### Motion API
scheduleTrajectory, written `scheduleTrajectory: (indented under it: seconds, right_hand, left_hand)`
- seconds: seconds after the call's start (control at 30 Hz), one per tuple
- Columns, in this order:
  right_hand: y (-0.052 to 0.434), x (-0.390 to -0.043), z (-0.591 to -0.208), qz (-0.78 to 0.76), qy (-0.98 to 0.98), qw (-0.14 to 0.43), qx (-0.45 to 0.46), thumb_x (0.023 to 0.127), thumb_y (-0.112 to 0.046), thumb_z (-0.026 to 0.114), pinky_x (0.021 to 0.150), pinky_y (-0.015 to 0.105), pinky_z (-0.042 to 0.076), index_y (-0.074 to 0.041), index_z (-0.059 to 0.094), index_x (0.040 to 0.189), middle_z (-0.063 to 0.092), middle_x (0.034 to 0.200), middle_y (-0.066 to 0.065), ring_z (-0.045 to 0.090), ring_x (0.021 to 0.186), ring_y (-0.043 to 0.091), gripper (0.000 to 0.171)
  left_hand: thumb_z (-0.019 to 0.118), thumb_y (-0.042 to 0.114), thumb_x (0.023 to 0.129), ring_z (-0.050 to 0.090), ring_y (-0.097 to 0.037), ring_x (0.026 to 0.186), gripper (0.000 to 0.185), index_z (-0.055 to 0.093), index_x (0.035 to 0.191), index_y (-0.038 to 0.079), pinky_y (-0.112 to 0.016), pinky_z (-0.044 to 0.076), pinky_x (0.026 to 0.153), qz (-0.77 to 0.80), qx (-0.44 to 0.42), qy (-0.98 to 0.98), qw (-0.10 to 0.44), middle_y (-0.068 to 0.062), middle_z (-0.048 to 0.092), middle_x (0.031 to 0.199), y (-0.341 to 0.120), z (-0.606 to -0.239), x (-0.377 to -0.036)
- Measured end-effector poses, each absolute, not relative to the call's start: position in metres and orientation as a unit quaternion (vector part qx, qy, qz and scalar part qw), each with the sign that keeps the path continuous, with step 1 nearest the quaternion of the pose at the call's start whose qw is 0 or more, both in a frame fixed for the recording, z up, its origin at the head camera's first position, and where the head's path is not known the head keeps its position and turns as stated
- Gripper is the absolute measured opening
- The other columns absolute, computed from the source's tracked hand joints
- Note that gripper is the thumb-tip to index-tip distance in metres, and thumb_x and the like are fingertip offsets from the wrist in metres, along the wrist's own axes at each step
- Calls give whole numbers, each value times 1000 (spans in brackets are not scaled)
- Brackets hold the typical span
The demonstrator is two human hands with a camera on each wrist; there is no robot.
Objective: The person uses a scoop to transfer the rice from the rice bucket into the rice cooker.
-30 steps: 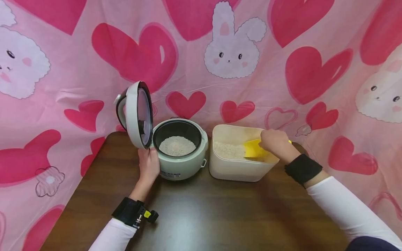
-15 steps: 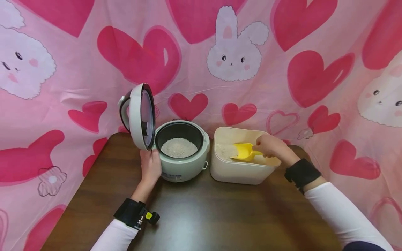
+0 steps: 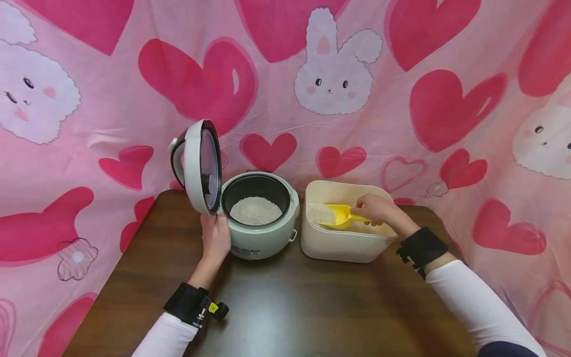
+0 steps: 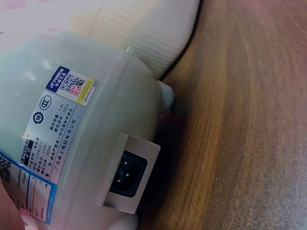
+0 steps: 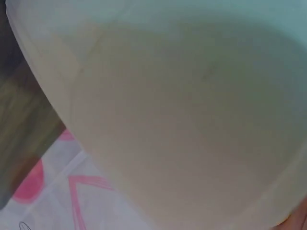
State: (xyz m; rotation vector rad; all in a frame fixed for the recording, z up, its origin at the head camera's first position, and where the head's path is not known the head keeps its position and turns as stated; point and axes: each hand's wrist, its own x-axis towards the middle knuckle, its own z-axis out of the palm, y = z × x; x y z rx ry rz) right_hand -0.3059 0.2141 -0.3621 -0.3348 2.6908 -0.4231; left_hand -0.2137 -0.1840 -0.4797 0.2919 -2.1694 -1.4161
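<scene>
The small yellow plastic scoop (image 3: 340, 216) lies tilted inside the cream rectangular plastic rice bin (image 3: 343, 245), its bowl low against the heap of white rice (image 3: 319, 213) at the bin's left end. The right hand (image 3: 373, 208) has its grip closed round the scoop's short handle at the right. The scoop looks light and stiff; the handle is the natural hold, and loose grains would likely slide off its open lip if it tips. The bin's walls rise close round the scoop, so open room lies mainly upward.

Just left of the bin, not quite touching it, stands the pale green round rice cooker (image 3: 260, 233), with rice in its dark inner pot and its hinged lid (image 3: 199, 166) standing upright on the far left side. The left hand (image 3: 215, 237) wraps the cooker's left wall, steadying it; its smooth shell (image 4: 81, 143) looks slippery. The brown wooden tabletop (image 3: 285, 307) lies bare in front of the bin, and a pink heart-and-bunny cloth (image 3: 401, 99) hangs close behind.
</scene>
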Motion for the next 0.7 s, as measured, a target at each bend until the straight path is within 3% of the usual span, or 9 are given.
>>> scheduleTrajectory:
  seconds: [0.3, 0.7]
  right_hand:
    - [219, -308, -372, -205, 948, 205, -134, 103, -32, 60, 62, 31, 53, -4, 69, 107, 65, 85, 11, 59, 68, 25, 30]
    - [239, -312, -369, -257, 925, 228, -161, 104, -33, 59, 57, 31, 47, -6, 69, 104, 61, 77, 9, 54, 62, 23, 29]
  left_hand:
    - [34, 21, 102, 40, -49, 133, 50, 47, 144, -2, -71, 32, 104, -525, 97, -799, 277, -35, 43, 139, -184, -480, -214]
    - [34, 19, 102, 40, -49, 132, 49, 47, 145, -2, -70, 33, 105, -519, 86, -800, 289, -36, 44, 138, -184, -482, -214]
